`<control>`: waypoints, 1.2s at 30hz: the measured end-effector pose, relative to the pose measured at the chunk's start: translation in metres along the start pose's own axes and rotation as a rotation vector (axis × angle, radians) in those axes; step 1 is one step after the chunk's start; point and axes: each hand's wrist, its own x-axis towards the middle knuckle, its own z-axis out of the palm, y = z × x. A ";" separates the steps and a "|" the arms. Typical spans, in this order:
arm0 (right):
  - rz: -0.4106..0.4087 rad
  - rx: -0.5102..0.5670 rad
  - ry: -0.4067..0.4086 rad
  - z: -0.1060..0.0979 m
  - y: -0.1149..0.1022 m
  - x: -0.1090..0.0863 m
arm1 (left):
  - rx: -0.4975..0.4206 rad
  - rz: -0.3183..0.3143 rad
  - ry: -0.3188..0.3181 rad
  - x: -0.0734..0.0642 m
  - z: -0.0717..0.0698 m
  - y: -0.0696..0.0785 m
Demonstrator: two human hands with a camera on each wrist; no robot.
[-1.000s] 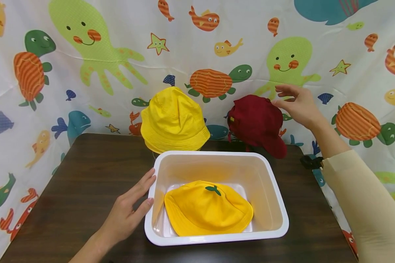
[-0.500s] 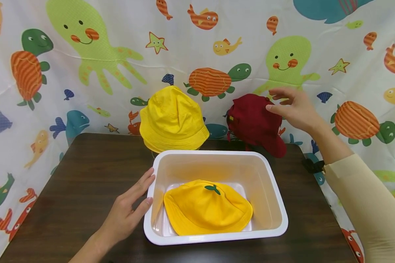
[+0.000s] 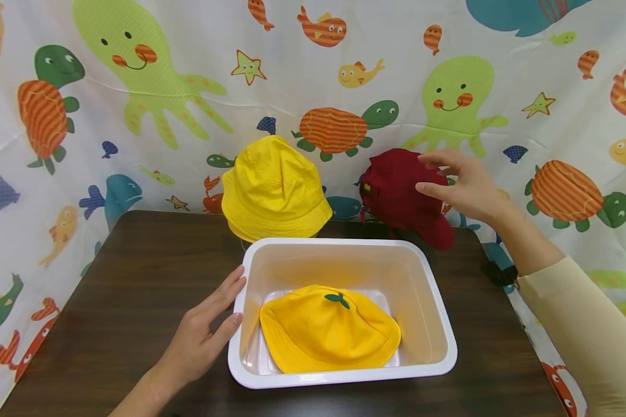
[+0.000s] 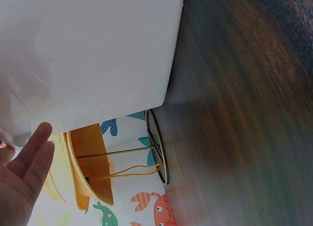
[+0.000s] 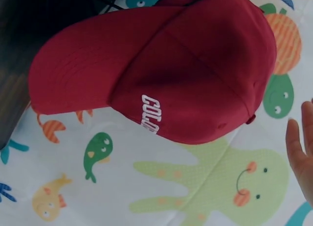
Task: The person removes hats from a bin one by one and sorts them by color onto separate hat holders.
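A white plastic tub (image 3: 339, 379) stands on the dark table, with a yellow hat (image 3: 334, 336) bearing a green leaf-shaped patch lying in it. My left hand (image 3: 198, 330) touches the tub's left rim with straight fingers. Above the table's back right, my right hand (image 3: 466, 185) is held with fingers apart and nothing in them, overlapping the dark red baseball cap (image 3: 401, 191) in the head view. From the right wrist, white letters show on that cap (image 5: 195, 74), and the fingers (image 5: 296, 147) are apart from its crown.
Behind the tub, a yellow bucket hat (image 3: 276, 191) sits on a thin wire stand (image 4: 156, 147) at the table's back edge. A white curtain (image 3: 188, 35) printed with sea animals hangs behind and beside the dark wooden table (image 3: 135, 278).
My right hand has moved left and slightly down, from the cap's right side to in front of it in the head view. The left hand, tub and hats stay put.
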 end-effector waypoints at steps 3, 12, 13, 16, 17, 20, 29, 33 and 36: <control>0.009 -0.005 -0.014 0.002 -0.003 -0.004 | 0.000 -0.009 -0.004 0.000 0.000 0.000; -0.051 -0.031 -0.055 0.010 -0.007 -0.009 | -0.003 -0.045 -0.023 -0.002 -0.001 -0.003; -0.061 -0.038 -0.060 0.011 -0.007 -0.010 | 0.000 -0.041 -0.022 -0.002 0.000 -0.003; -0.086 -0.051 -0.078 0.013 -0.008 -0.011 | -0.002 -0.037 -0.022 -0.002 0.000 -0.004; -0.092 -0.055 -0.085 0.014 -0.009 -0.012 | 0.001 -0.033 -0.020 -0.001 0.000 -0.004; -0.113 -0.061 -0.106 0.016 -0.010 -0.013 | -0.008 -0.040 -0.021 -0.001 0.000 -0.003; -0.148 -0.083 -0.177 0.026 -0.014 -0.020 | -0.007 -0.014 0.008 0.000 0.000 0.001; -0.185 -0.102 -0.210 0.032 -0.016 -0.023 | -0.003 -0.029 -0.002 -0.001 0.000 0.000; -0.200 -0.112 -0.242 0.037 -0.018 -0.025 | -0.002 -0.025 -0.007 -0.001 0.000 0.000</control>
